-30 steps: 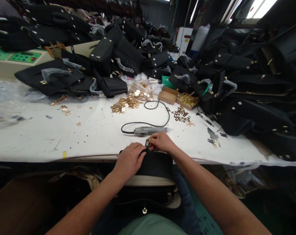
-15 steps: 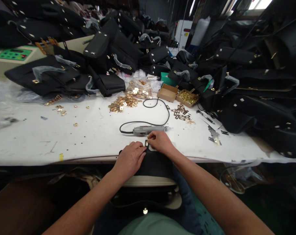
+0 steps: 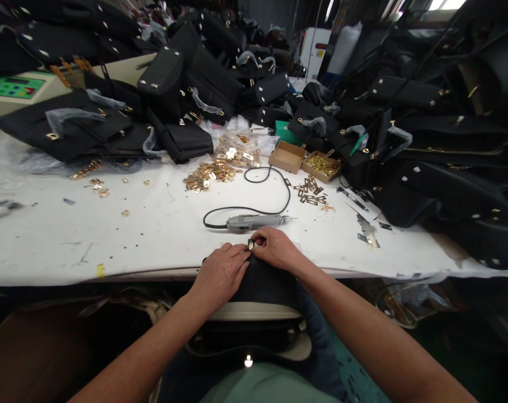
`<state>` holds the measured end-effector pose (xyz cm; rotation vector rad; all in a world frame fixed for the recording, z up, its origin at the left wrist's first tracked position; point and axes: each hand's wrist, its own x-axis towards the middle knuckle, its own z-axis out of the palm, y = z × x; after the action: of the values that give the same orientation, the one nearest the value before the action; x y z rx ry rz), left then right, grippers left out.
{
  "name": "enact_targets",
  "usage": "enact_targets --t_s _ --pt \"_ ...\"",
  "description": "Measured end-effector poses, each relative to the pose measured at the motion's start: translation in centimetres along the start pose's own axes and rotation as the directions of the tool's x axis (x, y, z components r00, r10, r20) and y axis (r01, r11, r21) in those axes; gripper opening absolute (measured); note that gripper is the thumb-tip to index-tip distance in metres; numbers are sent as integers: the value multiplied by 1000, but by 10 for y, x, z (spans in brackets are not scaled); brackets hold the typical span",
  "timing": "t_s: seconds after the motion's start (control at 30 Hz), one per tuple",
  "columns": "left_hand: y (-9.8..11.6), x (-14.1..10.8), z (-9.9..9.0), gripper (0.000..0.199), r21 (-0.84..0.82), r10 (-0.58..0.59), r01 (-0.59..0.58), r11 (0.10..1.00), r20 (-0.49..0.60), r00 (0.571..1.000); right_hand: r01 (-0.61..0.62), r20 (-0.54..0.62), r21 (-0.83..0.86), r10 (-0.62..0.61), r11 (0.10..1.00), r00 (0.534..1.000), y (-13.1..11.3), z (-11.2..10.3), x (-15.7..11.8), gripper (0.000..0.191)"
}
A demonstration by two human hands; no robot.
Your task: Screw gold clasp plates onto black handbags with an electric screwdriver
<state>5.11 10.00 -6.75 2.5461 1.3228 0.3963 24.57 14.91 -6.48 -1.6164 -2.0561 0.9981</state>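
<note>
A black bag flap (image 3: 264, 282) rests at the table's front edge, with the open bag below it over my lap. Near the flap's far edge is a small gold-coloured metal plate (image 3: 251, 244). My left hand (image 3: 224, 270) lies on the flap's left side, its closed fingertips at the plate. From the right, my right hand (image 3: 274, 246) pinches at the plate, its fingers bent together. Just beyond my hands lies a grey electric screwdriver (image 3: 254, 221), its tip pointing right.
Gold-coloured metal parts (image 3: 210, 176) lie in a pile behind the screwdriver's looped cord. Beside them stand a cardboard box (image 3: 286, 157) and a box of small brass pieces (image 3: 322, 166). Dark plates (image 3: 308, 190) are scattered in front. Black bags (image 3: 191, 140) line the table's back.
My right hand's fingers have shifted slightly at the plate, and more of the plate shows. My left hand stays on the flap. The view has moved slightly.
</note>
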Motion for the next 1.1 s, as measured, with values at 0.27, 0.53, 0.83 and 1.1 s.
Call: enact_targets --t_s 0.27,0.53,0.83,1.1 --pt "1 5 -5 23 31 25 -26 999 38 999 -70 11 30 70 997 997 -3 0 3 24" --pt "10 15 -21 23 156 6 -38 987 200 980 -106 14 -56 107 993 994 -5 3 6 25" --pt "6 10 -12 22 110 11 -24 994 121 993 -70 113 20 67 997 991 -4 -9 9 22" --pt "2 3 0 18 30 -19 19 999 -6 1000 -72 65 -39 75 997 995 -9 -7 9 22"
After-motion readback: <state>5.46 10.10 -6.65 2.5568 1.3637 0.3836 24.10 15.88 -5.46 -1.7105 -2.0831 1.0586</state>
